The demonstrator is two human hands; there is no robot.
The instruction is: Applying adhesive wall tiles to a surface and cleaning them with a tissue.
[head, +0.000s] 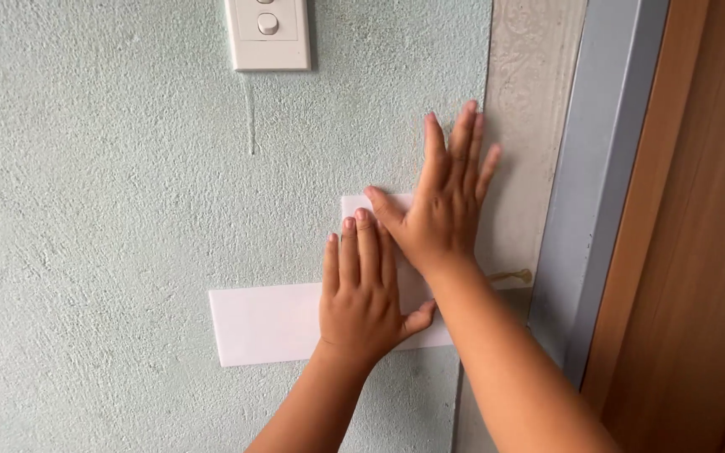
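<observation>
White paper sheet (266, 323) lies flat on rough pale-green wall (111, 210), below the switch plate (268, 33). Left hand (362, 289) and right hand (442, 205) both spread, palms pressing, pinching nothing. Risk: coarse texture gives poor hold; uneven pressure could crease or skew the sheet

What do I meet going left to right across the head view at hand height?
Textured wall → white paper → left hand → right hand → grey door frame → wooden door.
</observation>
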